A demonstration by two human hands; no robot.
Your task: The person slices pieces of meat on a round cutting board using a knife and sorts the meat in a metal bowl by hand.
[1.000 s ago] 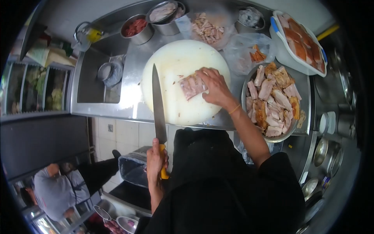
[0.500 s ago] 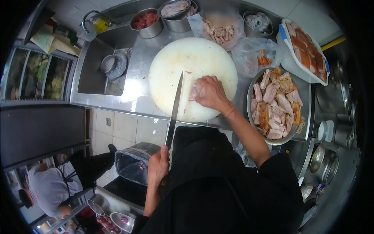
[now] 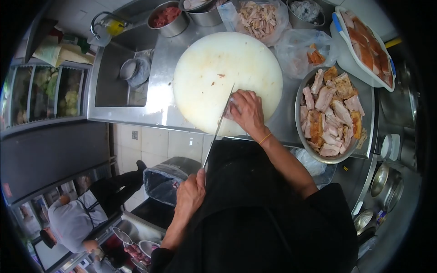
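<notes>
In the head view, my left hand point(image 3: 190, 193) is closed round the handle of a long knife point(image 3: 219, 125). The blade slants up over the near part of a round white cutting board point(image 3: 205, 57), its edge beside a small piece of pale meat point(image 3: 230, 112). My right hand point(image 3: 249, 112) presses that meat onto the board with bent fingers, which cover most of it. Whether the blade touches the meat I cannot tell. A few small brown scraps point(image 3: 221, 75) lie on the board beyond the knife tip.
A steel bowl of meat chunks point(image 3: 328, 159) stands right of the board, with a white tub point(image 3: 364, 73) of browned slabs behind. Bags of cut meat point(image 3: 257, 20) and orange pieces point(image 3: 315, 55) sit at the back. A sink point(image 3: 123, 98) and bin point(image 3: 164, 179) are left; a person point(image 3: 75, 220) is lower left.
The knife has swung right, its blade now against the meat side by my right hand. My left hand has moved slightly right. The whole view has shifted a little.
</notes>
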